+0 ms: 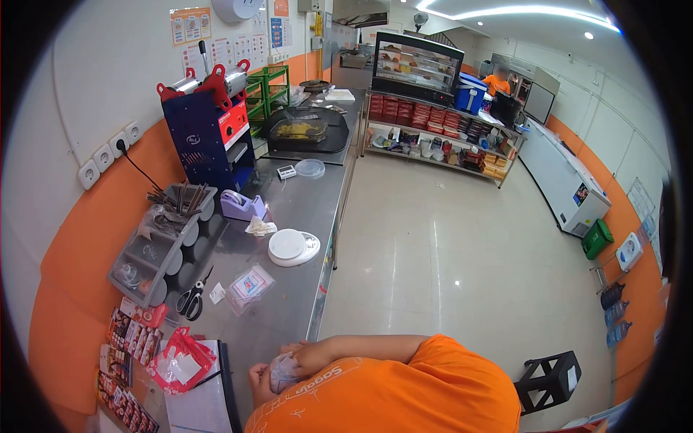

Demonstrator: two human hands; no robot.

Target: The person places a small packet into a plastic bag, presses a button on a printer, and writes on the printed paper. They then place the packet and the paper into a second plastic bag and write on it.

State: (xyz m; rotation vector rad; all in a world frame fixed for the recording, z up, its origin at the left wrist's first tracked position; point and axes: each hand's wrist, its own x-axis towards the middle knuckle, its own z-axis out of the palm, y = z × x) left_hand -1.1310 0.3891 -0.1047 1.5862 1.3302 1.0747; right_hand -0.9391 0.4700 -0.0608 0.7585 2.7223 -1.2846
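1. Stainless steel counter [303, 209]: carries a white scale [292, 247], scissors [192, 297] and a tape dispenser [242, 206].
2. Left hand [261, 384]: fingers closed around a crumpled clear plastic bag [283, 372], at the counter's near edge, close to the chest.
3. Right hand [312, 356]: fingers rest on the bag's top; how firmly they close cannot be told.

Crumpled clear wrapper [283, 372] at counter edge

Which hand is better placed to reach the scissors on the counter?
Probably the left hand: it sits on the counter side, nearer the scissors, while the right hand reaches across from the far side. Both hold a small wrapped item.
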